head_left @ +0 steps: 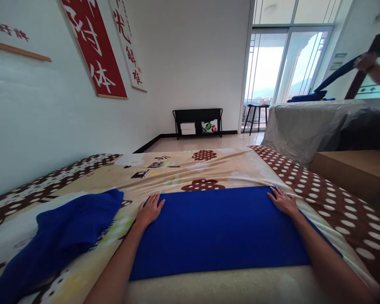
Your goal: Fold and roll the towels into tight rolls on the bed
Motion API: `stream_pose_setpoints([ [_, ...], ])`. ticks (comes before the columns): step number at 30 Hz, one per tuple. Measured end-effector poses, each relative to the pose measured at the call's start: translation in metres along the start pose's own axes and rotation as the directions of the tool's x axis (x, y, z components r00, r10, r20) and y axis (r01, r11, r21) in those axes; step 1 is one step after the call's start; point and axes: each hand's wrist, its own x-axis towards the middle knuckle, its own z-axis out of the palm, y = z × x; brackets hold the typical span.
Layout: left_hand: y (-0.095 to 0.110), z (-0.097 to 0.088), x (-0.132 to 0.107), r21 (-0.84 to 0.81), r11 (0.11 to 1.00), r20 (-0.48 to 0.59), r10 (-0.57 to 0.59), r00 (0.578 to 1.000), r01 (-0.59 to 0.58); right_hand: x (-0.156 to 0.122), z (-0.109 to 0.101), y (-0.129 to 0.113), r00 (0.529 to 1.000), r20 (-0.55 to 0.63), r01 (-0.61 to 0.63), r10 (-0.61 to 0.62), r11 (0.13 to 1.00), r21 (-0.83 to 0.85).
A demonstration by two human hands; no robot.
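A flat blue cloth (221, 232) lies spread on a patterned blanket (190, 169) in front of me, in a roughly rectangular shape. My left hand (149, 210) rests on its far left corner with the fingers stretched out. On the far right corner lies my right hand (284, 202), its fingers spread and flat. Neither hand grasps anything. To the left, apart from the flat piece, is a second blue cloth (69, 228), loosely crumpled. My right forearm covers part of the flat cloth's right edge.
At the right, another person's hand (365, 62) lifts a dark blue cloth (338, 76) above a plastic-covered surface (291, 122). A cardboard box (351, 169) stands below it. Beyond the blanket are a black rack (197, 116) and a dark stool (256, 109) by glass doors.
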Motion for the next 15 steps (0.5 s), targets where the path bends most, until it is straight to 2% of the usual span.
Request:
stream_pose_setpoints([
  [2,0.011,-0.010,-0.004,0.010,1.000,-0.025,-0.025,0.999,0.026,-0.007,-0.011,-0.010,0.999,-0.036,-0.001,0.002,1.000,0.007],
  [4,0.038,-0.019,-0.006,0.019,1.000,-0.061,-0.016,0.998,0.017,-0.015,-0.020,-0.036,0.995,-0.094,0.022,-0.020,1.000,0.020],
  [6,0.083,-0.024,-0.006,0.012,0.997,-0.068,0.075,0.995,-0.075,-0.024,-0.022,-0.083,0.983,-0.130,0.134,-0.128,0.990,0.041],
  [7,0.110,-0.024,-0.004,-0.001,0.989,-0.053,0.149,0.987,-0.150,-0.029,-0.021,-0.112,0.967,-0.125,0.229,-0.221,0.972,0.055],
  [9,0.168,-0.019,-0.003,-0.041,0.949,-0.003,0.311,0.950,-0.311,-0.037,-0.014,-0.173,0.899,-0.072,0.437,-0.432,0.894,0.098],
  [11,0.212,-0.010,-0.003,-0.078,0.910,0.038,0.410,0.911,-0.406,-0.043,-0.005,-0.222,0.823,-0.026,0.565,-0.567,0.813,0.142],
  [12,0.223,-0.006,-0.003,-0.092,0.900,0.049,0.432,0.900,-0.427,-0.044,-0.001,-0.236,0.794,-0.007,0.602,-0.609,0.783,0.158],
  [13,0.225,-0.002,-0.003,-0.102,0.897,0.057,0.438,0.897,-0.431,-0.043,0.002,-0.240,0.775,0.010,0.622,-0.632,0.765,0.168],
  [14,0.218,0.000,-0.003,-0.109,0.901,0.063,0.429,0.901,-0.421,-0.040,0.003,-0.234,0.768,0.025,0.628,-0.640,0.759,0.172],
  [15,0.202,0.001,-0.003,-0.111,0.910,0.070,0.408,0.910,-0.399,-0.036,0.002,-0.220,0.774,0.038,0.618,-0.632,0.767,0.170],
])
